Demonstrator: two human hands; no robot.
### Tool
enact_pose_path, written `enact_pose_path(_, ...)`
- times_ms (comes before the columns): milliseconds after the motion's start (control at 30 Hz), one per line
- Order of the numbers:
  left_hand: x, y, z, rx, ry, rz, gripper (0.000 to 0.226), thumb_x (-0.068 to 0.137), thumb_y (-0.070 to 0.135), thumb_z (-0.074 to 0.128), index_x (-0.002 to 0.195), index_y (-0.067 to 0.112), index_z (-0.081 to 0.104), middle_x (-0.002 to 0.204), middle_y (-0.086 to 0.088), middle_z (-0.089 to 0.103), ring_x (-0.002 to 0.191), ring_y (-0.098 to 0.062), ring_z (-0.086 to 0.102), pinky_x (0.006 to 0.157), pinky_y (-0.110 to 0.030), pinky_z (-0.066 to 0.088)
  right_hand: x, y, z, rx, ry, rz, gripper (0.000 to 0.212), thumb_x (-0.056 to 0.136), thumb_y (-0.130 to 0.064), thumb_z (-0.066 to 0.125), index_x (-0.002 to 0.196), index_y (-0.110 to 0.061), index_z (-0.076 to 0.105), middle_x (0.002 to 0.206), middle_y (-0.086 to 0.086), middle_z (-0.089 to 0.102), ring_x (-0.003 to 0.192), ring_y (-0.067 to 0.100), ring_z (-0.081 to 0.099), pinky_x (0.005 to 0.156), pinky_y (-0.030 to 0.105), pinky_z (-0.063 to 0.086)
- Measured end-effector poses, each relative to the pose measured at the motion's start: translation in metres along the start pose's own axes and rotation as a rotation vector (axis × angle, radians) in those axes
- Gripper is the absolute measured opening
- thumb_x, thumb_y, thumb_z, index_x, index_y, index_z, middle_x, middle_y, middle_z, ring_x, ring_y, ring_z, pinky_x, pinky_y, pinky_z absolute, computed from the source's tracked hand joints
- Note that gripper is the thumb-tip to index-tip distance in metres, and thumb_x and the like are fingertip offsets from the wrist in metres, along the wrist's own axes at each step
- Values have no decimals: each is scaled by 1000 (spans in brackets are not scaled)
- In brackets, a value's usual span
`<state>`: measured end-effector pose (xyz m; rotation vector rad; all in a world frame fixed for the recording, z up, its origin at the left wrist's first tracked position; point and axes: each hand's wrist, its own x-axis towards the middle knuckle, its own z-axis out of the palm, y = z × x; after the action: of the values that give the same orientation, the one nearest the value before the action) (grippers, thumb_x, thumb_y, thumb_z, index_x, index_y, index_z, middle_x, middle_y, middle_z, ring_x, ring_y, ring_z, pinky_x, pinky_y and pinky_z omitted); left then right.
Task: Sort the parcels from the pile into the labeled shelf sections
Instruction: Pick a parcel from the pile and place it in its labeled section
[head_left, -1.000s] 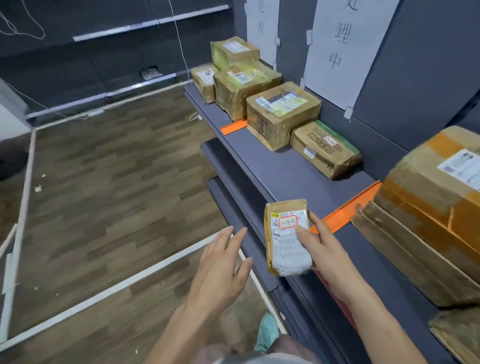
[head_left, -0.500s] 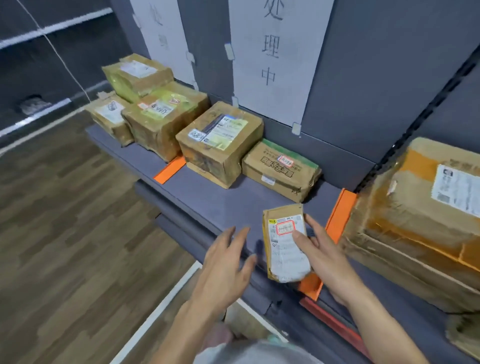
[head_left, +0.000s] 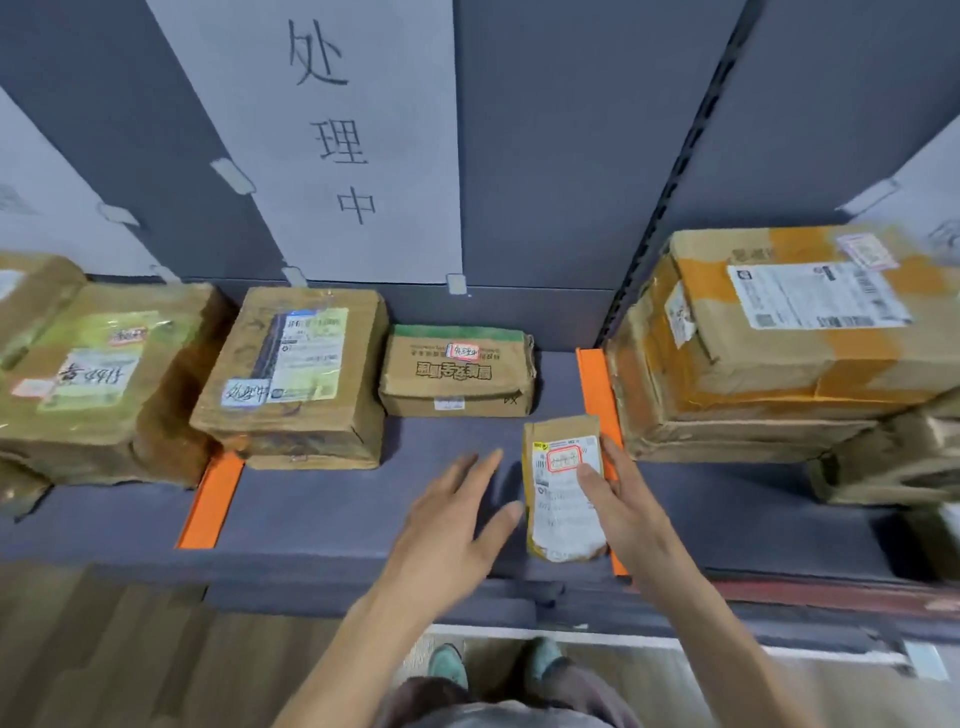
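Head view, small parcel: a flat brown packet with a white label facing up and a red-framed sticker near its far end.
Head view, its axis: the long side runs from the shelf's front edge towards the back wall, leaning slightly left at the top. The plain brown end points away from the person and the crumpled white end points towards them.
Head view, its place: over the front part of the grey shelf, in the middle section, just left of the right orange divider. Whether it rests on the shelf cannot be told.
Head view, right hand: grasps the parcel along its right edge, with the thumb lying across the label and the fingers behind.
Head view, left hand: released, palm down with fingers spread, holding nothing, just left of the parcel.
Head view, same section: a flat green-edged box stands at the back beside a taller labelled box, under a paper sign with handwritten characters.
Head view, neighbours: a left orange divider bounds the section, a large taped box sits right of the right divider, and a green-labelled box lies on the far left.
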<state>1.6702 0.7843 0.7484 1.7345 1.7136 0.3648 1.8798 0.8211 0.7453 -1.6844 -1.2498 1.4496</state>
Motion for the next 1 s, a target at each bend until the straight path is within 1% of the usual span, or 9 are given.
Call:
enact_pose_path(133, 8, 7, 14, -21, -32, 52, 83, 93, 73, 51, 161, 42, 15, 162, 16, 28, 148, -8, 26, 116, -28, 28, 1, 0, 0, -90, 64, 13, 52, 104, -41, 47, 154, -41, 33, 143, -14, 56, 129, 13, 54, 114, 42, 39)
enact_pose_path(233, 8, 11, 24, -38, -39, 99, 89, 88, 68, 63, 159, 47, 12, 157, 22, 33, 141, -3, 30, 112, -23, 28, -5, 4, -1, -178, 73, 3, 48, 103, -37, 48, 147, -50, 35, 131, -27, 58, 120, 5, 56, 96, 21, 43)
enact_pose_path(267, 8, 12, 27, -51, -48, 110, 93, 87, 65, 67, 158, 50, 10, 156, 24, 34, 140, -2, 31, 114, -25, 29, -8, 5, -2, -203, 71, -10, 48, 102, -34, 49, 145, -51, 36, 129, -28, 59, 120, 5, 56, 94, 20, 44)
enact_pose_path(333, 8, 14, 31, -61, -65, 126, 100, 85, 59, 72, 158, 54, 3, 155, 26, 35, 139, -1, 33, 114, -28, 33, -12, 7, -2, -255, 72, -55, 59, 100, -27, 52, 150, -47, 30, 135, -24, 56, 125, 8, 54, 97, 28, 45)
enact_pose_path(467, 16, 18, 39, -55, -66, 123, 108, 87, 52, 75, 160, 49, -4, 157, 21, 39, 141, -5, 37, 115, -33, 35, -14, 10, -3, -307, 65, -99, 79, 99, -18, 55, 158, -44, 11, 148, -16, 48, 133, 11, 49, 104, 32, 43)
enact_pose_path(567, 23, 19, 40, -56, -41, 129, 107, 88, 52, 74, 159, 51, -5, 155, 18, 44, 138, -8, 42, 111, -33, 40, -11, 8, -6, -350, 62, -145, 84, 97, -17, 56, 159, -43, 7, 154, -13, 42, 139, 15, 43, 111, 41, 42)
enact_pose_path(633, 30, 18, 37, -45, -26, 144, 105, 88, 52, 73, 159, 53, -4, 154, 17, 47, 137, -10, 46, 108, -32, 43, -10, 7, -9, -428, 85, -201, 86, 96, -20, 57, 160, -43, 5, 156, -14, 37, 140, 14, 37, 111, 40, 40)
enact_pose_path(867, 55, 19, 29, 5, 17, 152, 100, 88, 54, 73, 158, 55, 1, 151, 16, 53, 131, -14, 53, 96, -33, 48, -3, 18, -14, -660, 31, -300, 72, 96, -21, 64, 156, -39, 28, 160, -6, 28, 140, 18, 37, 109, 34, 42)
enact_pose_path(1000, 60, 20, 25, 21, -10, 144, 101, 89, 54, 73, 156, 59, -2, 146, 12, 58, 129, -17, 55, 93, -34, 49, 5, 19, -12, -735, 46, -315, 75, 94, -17, 67, 157, -36, 29, 157, -1, 31, 135, 21, 43, 110, 37, 43)
